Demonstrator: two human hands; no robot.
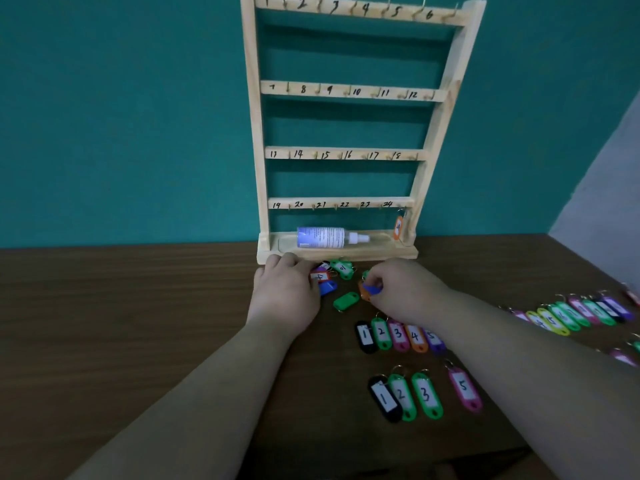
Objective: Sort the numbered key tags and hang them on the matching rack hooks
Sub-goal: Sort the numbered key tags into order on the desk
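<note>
A wooden rack [258, 168] with numbered hooks stands against the teal wall; one orange tag [398, 227] hangs at its bottom right hook. Between my hands lies a small pile of loose tags, among them a green tag [346, 301] and a red tag marked 4 [319, 276]. My left hand [285, 292] rests on the pile's left side, fingers touching the red and blue tags. My right hand [403, 291] pinches a blue tag [373, 289] over an orange one. Two sorted rows of tags lie nearer me, starting with a black tag 1 [365, 336] and another black tag 1 [383, 398].
A white spray bottle [329, 237] lies in the rack's base tray. A long row of overlapping coloured tags [575, 313] runs along the brown table [138, 323] at the right, near its edge.
</note>
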